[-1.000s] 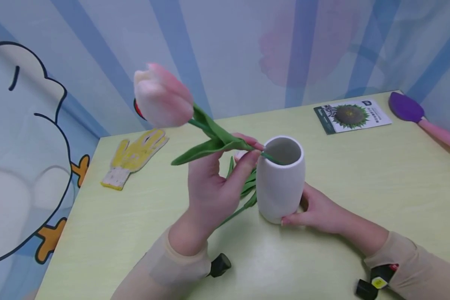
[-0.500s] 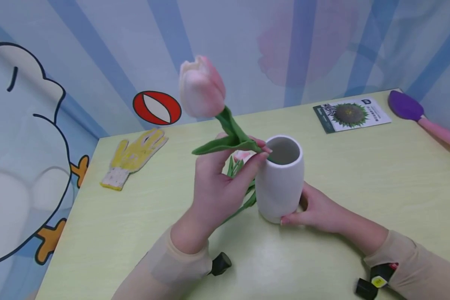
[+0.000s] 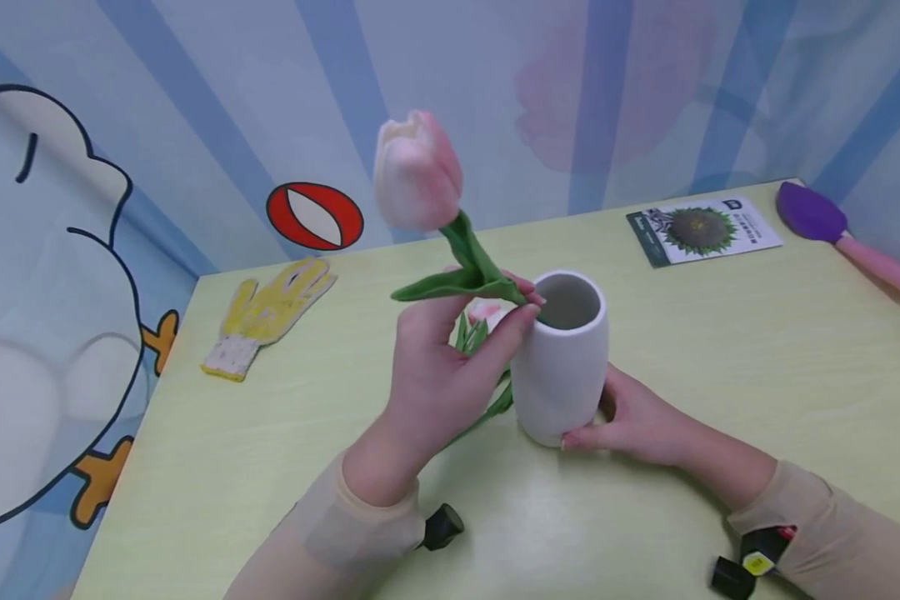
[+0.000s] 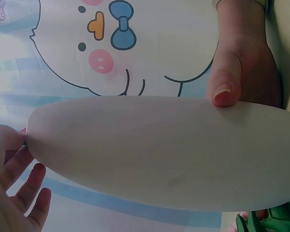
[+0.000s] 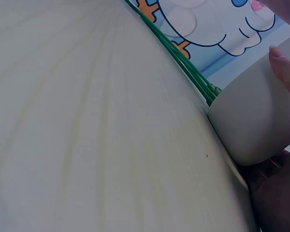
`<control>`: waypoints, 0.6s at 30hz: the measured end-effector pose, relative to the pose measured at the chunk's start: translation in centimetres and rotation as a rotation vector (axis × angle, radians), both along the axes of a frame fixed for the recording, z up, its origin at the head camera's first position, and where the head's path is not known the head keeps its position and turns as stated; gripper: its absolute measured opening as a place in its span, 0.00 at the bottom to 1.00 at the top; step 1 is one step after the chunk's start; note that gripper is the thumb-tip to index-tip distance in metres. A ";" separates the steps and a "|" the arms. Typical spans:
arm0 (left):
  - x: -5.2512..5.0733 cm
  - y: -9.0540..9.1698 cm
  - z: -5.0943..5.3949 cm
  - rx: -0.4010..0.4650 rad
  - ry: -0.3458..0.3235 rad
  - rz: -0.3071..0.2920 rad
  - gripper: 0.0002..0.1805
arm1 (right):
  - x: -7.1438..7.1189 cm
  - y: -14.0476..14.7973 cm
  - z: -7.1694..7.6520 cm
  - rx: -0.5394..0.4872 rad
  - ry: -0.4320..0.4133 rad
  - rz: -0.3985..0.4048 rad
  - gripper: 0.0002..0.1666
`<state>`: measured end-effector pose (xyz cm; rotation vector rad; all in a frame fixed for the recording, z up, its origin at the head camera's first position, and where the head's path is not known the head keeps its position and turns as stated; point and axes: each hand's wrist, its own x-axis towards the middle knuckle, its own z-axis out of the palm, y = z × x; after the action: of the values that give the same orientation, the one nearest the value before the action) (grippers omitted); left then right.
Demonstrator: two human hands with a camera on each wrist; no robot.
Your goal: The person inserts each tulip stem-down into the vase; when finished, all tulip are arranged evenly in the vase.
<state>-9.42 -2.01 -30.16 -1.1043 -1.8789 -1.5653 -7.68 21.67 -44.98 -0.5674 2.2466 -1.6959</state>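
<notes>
A pink and white tulip with green leaves is pinched low on its stem by my left hand, right at the mouth of a white vase. The stem's lower end goes in over the near-left rim; how deep is hidden. My right hand holds the vase near its base, thumb in front, and the vase stands upright on the table. In the left wrist view the vase fills the middle, with the right thumb on its side. More tulips lie behind the vase, their green stems showing in the right wrist view.
A yellow and white work glove lies on the table at the left. At the back right are a seed packet and a purple trowel with a pink handle. A printed cloth backdrop rises behind the table.
My left hand has shifted slightly right and toward the vase. The tulip has swung right and more upright, its stem now deeper in the mouth. My right hand and the vase have barely moved.
</notes>
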 end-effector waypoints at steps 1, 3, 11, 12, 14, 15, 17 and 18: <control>0.0 0.1 0.0 -0.001 -0.012 -0.004 0.06 | 0.0 0.0 0.0 -0.003 -0.003 -0.005 0.53; 0.0 0.1 -0.2 -0.001 -0.036 -0.008 0.05 | 0.1 0.0 -0.1 -0.012 -0.013 -0.010 0.53; -0.1 0.0 -0.7 0.011 -0.036 0.008 0.04 | 0.1 -0.4 -0.5 -0.031 -0.017 0.005 0.55; -0.2 0.0 -0.6 0.014 -0.031 0.006 0.04 | 0.0 -0.4 -0.4 -0.031 -0.011 0.002 0.55; -0.3 0.1 -0.3 0.011 -0.019 0.004 0.05 | -0.1 -0.3 -0.2 -0.035 0.002 -0.002 0.55; -0.3 0.1 -0.1 0.005 -0.011 0.007 0.05 | -0.1 -0.2 -0.1 -0.039 0.005 -0.002 0.55; -0.5 0.2 0.2 -0.008 0.009 0.013 0.05 | -0.2 -0.1 0.1 -0.042 0.012 -0.004 0.55; -0.6 0.3 0.4 -0.015 0.016 0.016 0.05 | -0.2 -0.1 0.2 -0.042 0.015 -0.006 0.55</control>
<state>-10.00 -1.74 -29.73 -1.1023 -1.8870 -1.5322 -7.91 21.59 -44.74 -0.5853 2.2299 -1.7509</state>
